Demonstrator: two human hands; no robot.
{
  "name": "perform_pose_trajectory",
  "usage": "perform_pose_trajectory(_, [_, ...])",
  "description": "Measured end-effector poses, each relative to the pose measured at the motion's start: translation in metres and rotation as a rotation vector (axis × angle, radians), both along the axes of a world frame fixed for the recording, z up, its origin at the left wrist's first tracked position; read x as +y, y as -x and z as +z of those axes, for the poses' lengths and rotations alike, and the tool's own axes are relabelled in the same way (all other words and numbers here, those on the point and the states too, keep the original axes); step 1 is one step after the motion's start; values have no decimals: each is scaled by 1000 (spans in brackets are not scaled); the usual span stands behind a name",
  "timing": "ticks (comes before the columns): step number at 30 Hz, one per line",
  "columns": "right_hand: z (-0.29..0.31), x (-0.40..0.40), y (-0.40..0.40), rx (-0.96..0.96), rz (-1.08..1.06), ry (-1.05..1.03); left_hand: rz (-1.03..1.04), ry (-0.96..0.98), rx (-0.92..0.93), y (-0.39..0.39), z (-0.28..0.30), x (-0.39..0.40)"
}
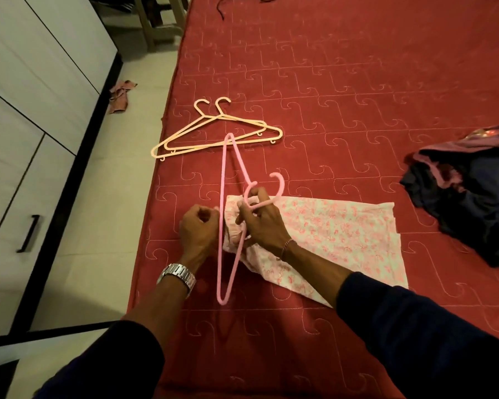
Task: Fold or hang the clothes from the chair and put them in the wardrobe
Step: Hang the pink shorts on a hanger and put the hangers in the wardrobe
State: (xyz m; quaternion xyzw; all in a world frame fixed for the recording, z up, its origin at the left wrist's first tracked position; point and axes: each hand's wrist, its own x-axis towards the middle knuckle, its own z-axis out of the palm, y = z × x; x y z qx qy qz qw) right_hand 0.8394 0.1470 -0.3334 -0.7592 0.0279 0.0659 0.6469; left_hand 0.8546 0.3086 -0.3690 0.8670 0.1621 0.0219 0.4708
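A: So, biggest first: red quilted bed (pixel 357 82) fills the centre and right of the frame; white wardrobe (pixel 26 110) with black trim runs down the left edge.
B: Clothes?
A: Dark clothes pile (pixel 467 203) at the right edge of the bed. Pink-and-white floral garment (pixel 343 234) lies flat at centre, lower right of the hands.
B: Hangers?
A: Pink hanger (pixel 223 214) stands on edge over the garment's left end. Two cream hangers (pixel 213 133) lie overlapped above it, centre-left.
B: Hands?
A: Right hand (pixel 262 223), fingers curled round the pink hanger at its hook. Left hand (pixel 199 228), wearing a metal watch (pixel 179 275), pinches the garment's bunched edge just beside the hanger bar.
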Motion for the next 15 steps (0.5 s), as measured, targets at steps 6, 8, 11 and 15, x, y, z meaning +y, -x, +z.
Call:
perform_pose_trajectory(6, [16, -40, 1, 153, -186, -265, 55, 5, 292, 0, -16, 1])
perform_pose_trajectory(8, [14, -56, 3, 140, -222, -189, -33, 51, 377, 3, -22, -7])
perform_pose_trajectory(11, [1, -74, 8, 20, -217, 129, -114, 59, 424, 1, -27, -16])
perform_pose_trajectory(15, [-14, -78, 13, 44, -187, 269, -166, 129, 493, 0, -30, -27])
